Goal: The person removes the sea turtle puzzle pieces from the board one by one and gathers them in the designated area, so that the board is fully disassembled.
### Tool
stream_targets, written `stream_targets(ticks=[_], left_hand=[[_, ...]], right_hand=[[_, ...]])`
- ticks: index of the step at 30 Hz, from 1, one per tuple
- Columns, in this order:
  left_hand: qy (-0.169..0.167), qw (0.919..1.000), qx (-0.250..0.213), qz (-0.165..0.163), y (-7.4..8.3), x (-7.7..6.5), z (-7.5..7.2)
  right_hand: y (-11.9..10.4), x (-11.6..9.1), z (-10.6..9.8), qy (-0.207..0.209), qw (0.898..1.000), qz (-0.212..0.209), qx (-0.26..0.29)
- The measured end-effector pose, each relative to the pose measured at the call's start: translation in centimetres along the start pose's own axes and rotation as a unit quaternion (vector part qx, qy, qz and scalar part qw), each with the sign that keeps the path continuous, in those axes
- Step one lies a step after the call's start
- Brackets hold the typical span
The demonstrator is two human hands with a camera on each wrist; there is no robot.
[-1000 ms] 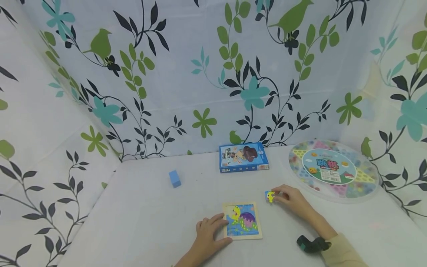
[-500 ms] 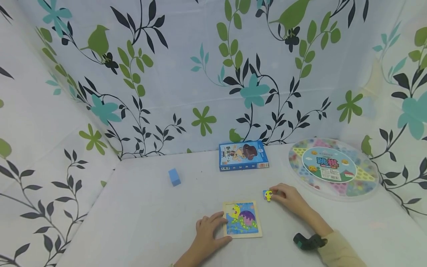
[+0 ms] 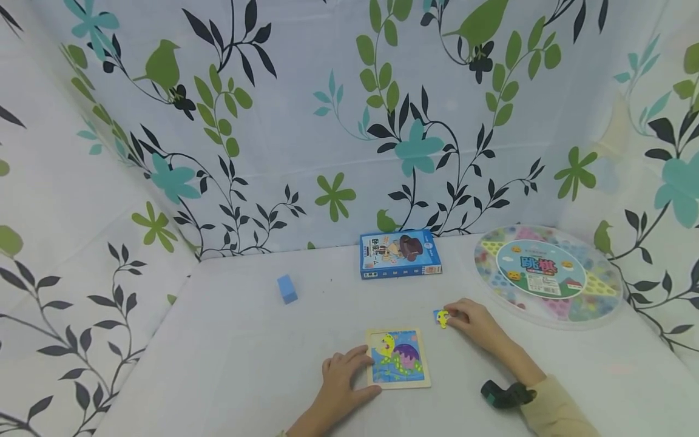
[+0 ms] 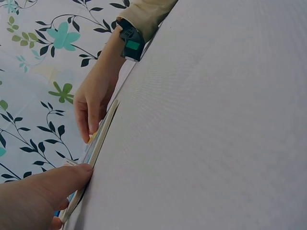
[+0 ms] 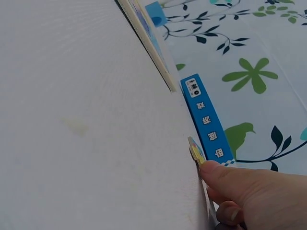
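A square jigsaw puzzle [image 3: 404,358] in a pale wooden frame lies on the white table, picturing a yellow creature with a purple shell. A bare pale patch shows at its upper left corner. My left hand [image 3: 341,382] holds the frame at its left side, fingers on the left edge and thumb at the lower corner. In the left wrist view the thumb [image 4: 72,177] presses the rim. To the right of the puzzle, my right hand [image 3: 475,325] pinches a small blue and yellow puzzle piece [image 3: 441,318] between thumb and fingers, close over the table.
Behind the hands lies a blue game box [image 3: 400,254]. At the back right is a large round Chinese checkers set [image 3: 491,279] under a clear cover. A blue block [image 3: 286,289] lies to the left. Patterned cloth [image 3: 246,152] hangs behind the table.
The right hand, holding the piece, shifts slightly left and then back right. The left hand stays on the frame. The head view tilts a little.
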State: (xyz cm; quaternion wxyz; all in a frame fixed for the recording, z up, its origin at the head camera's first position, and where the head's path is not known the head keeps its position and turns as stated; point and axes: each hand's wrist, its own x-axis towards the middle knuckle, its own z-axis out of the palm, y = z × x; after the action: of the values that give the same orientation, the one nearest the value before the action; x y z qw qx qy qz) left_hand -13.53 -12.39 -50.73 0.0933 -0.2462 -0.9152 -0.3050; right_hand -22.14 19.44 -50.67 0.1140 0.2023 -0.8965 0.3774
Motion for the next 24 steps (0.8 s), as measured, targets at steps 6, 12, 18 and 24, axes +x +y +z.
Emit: stream_targets(ticks=[6, 12, 18, 24], left_hand=[[-0.002, 1.0000, 0.002, -0.005, 0.1, 0.1, -0.1], [-0.015, 0.9998, 0.005, -0.014, 0.3, -0.1, -0.1], [-0.006, 1.0000, 0.002, -0.003, 0.2, 0.1, 0.0], [-0.008, 0.9999, 0.004, -0.008, 0.2, 0.1, -0.2]], right_hand=[[-0.1, 0.1, -0.2, -0.005, 1.000, 0.011, -0.003], [-0.3, -0.3, -0.1, -0.007, 0.999, 0.034, 0.006], [-1.1, 0.0, -0.6, 0.023, 0.999, 0.011, 0.020], [-3.1, 0.7, -0.5, 0.022, 0.998, -0.031, 0.049]])
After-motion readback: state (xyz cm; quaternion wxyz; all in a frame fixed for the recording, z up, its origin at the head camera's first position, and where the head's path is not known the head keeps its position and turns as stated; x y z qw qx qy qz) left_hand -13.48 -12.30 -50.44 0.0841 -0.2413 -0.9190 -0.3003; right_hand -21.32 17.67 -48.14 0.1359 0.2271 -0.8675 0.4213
